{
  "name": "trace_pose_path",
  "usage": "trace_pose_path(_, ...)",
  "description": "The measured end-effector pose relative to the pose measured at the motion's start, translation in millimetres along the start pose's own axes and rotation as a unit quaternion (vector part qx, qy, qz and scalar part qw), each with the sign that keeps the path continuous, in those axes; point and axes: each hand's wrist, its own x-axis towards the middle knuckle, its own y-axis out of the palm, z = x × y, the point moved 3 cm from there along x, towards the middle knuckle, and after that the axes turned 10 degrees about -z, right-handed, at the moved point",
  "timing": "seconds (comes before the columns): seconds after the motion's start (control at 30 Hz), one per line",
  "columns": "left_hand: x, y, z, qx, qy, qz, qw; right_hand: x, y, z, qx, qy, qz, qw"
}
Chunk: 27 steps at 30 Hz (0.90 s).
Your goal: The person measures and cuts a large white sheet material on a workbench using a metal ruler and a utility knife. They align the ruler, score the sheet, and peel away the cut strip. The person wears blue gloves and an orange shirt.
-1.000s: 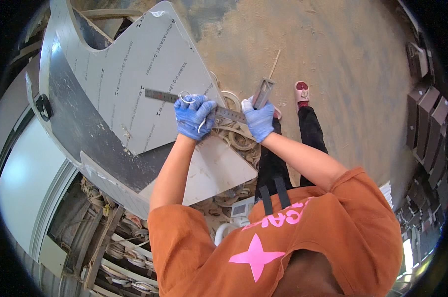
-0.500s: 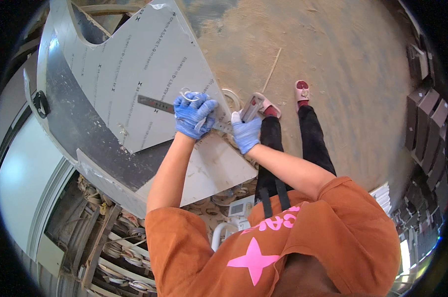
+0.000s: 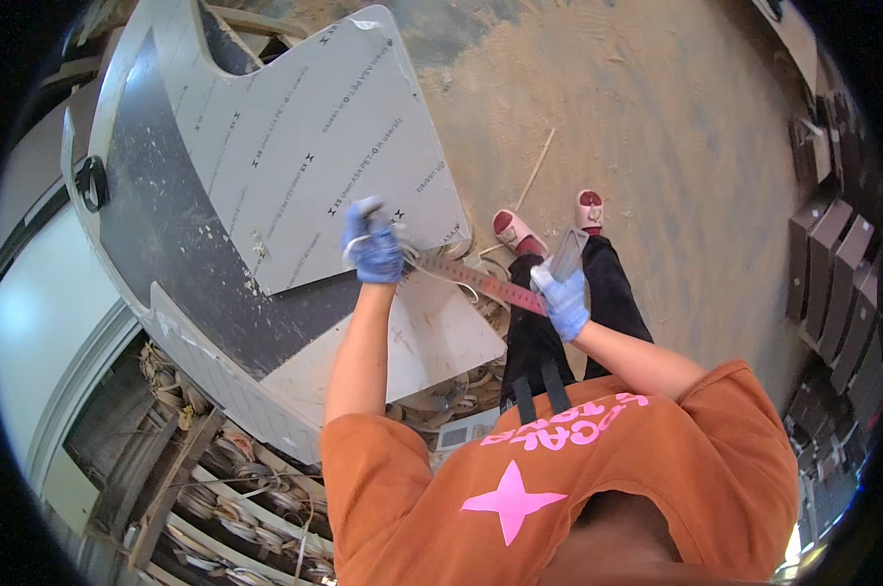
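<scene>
My right hand, in a blue glove, grips a metal try square near the corner where its grey stock meets the marked blade. The blade slants up and left toward my left hand, its far end blurred, and looks reddish. My gloved left hand is over the lower part of a grey film-covered panel; its fingers look curled, with something thin and whitish at them that I cannot make out. Whether it touches the blade's end is unclear. Below lies a pale board.
A dark curved surface lies under the panel at left. Wooden shelving with several coils stands at lower left. Dark boxes line the right side. A thin stick lies on the floor beyond my feet.
The square has been drawn right, off the panel and toward my body, in my right hand. My left hand, which was over the blade, is now at its far end. The view has shifted.
</scene>
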Motion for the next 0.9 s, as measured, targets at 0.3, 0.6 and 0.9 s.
trace_pose_path(0.3,-58.7,-193.6,35.3,0.108,-0.263,-0.321,0.903,-51.6,79.6,-10.7,-0.175,-0.084,0.171,0.966)
trace_pose_path(0.6,-28.9,-336.4,30.2,0.045,-0.293,-0.514,0.805,-78.8,138.8,-12.6,-0.418,-0.114,0.35,0.83)
trace_pose_path(0.9,-84.4,-135.5,-36.3,0.124,-0.358,-0.091,0.921,-62.8,54.4,40.4,-0.414,-0.082,0.458,0.782)
